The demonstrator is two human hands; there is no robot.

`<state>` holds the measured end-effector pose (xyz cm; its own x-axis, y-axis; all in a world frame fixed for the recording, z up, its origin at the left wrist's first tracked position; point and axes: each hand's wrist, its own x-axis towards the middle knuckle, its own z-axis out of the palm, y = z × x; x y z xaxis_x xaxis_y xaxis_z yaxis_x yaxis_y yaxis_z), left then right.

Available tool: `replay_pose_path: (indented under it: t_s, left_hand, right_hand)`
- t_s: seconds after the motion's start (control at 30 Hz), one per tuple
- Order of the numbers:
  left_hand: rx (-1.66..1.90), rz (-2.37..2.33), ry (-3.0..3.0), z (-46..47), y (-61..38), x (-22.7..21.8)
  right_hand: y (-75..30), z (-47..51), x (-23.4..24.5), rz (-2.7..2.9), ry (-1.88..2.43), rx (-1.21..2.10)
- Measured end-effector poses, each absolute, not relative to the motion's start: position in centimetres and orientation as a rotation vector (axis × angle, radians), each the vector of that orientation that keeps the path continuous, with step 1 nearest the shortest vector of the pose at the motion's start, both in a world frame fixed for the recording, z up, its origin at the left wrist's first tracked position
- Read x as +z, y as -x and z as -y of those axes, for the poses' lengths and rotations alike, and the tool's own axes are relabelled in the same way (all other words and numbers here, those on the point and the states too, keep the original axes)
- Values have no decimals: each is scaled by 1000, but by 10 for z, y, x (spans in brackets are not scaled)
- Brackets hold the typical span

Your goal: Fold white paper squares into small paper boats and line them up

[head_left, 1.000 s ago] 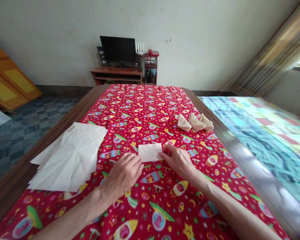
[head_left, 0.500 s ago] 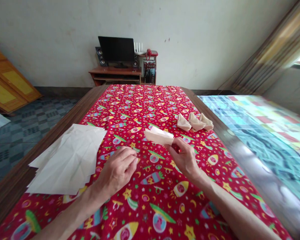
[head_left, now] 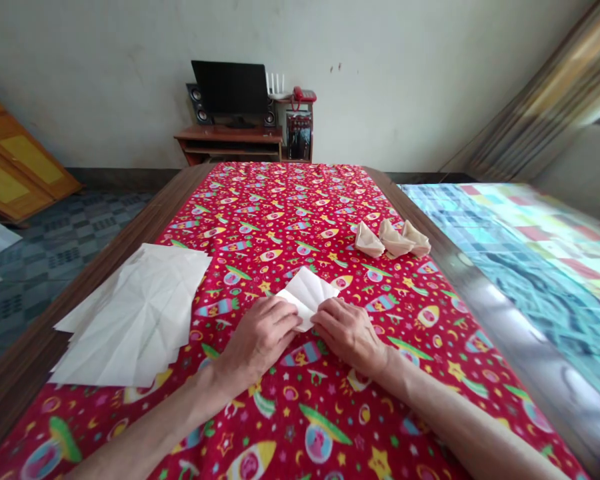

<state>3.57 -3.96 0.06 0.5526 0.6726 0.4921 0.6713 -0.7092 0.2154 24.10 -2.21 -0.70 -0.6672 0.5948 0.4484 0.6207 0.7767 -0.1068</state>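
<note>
A small folded white paper (head_left: pixel 309 293) lies on the red patterned tablecloth (head_left: pixel 290 220), turned like a diamond. My left hand (head_left: pixel 260 337) presses on its near left corner with fingers curled. My right hand (head_left: pixel 347 330) holds its near right edge, fingers closed on it. Both hands meet at the paper's near corner, which they hide.
A stack of creased white sheets (head_left: pixel 135 313) lies at the left. Three folded beige paper shapes (head_left: pixel 393 241) sit at the right near the table edge (head_left: pixel 460 267). A desk with a monitor (head_left: pixel 233 87) stands by the far wall. A colourful mat (head_left: pixel 520 247) lies to the right.
My right hand lifted the folded paper off the cloth, then set it back down turned cornerwise. My left hand came back onto it.
</note>
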Motion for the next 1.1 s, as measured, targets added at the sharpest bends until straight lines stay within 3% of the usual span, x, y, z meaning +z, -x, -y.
replay_pose_path:
  t_s: [0.37, 0.67, 1.1]
  left_hand:
    - [877, -1334, -2320, 40, -36, -13]
    - [808, -1433, -2249, 29, -40, -7]
    - [724, -1513, -2299, 27, -43, -8]
  right_hand:
    - [-263, 37, -6, 2508, 829, -26]
    - [-265, 39, -15, 2633, 810, -190]
    - [-266, 41, -13, 2695, 923, -84]
